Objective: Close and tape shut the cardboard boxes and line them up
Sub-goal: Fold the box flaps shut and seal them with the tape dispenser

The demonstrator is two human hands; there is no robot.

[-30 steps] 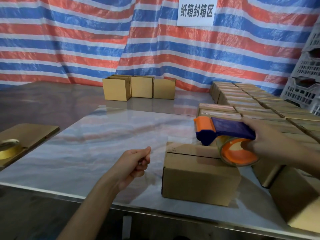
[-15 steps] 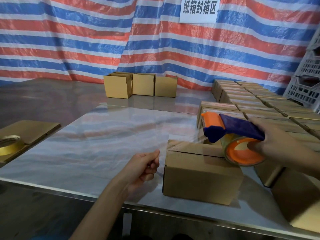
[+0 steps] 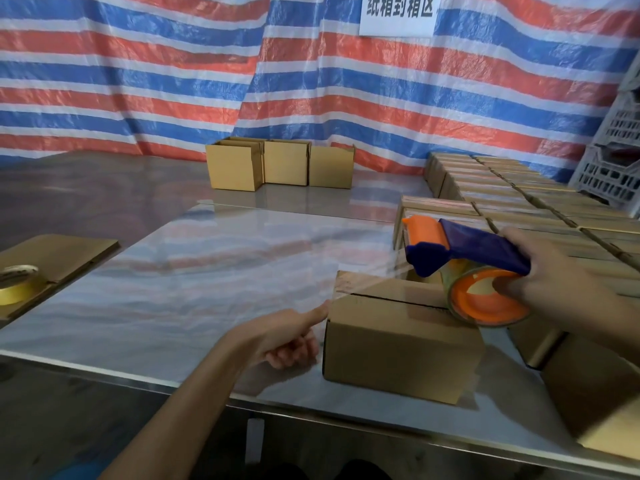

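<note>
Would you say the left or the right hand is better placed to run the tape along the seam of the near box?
The right hand: it grips the tape dispenser above the box, while the left hand pins the tape's end at its left edge.

The right hand (image 3: 550,271) holds a blue and orange tape dispenser (image 3: 464,268) above a closed cardboard box (image 3: 398,344) on the shiny table (image 3: 214,271). A clear strip of tape (image 3: 367,285) stretches from it to the left hand (image 3: 284,337), which pinches its end beside the box's left edge.
</note>
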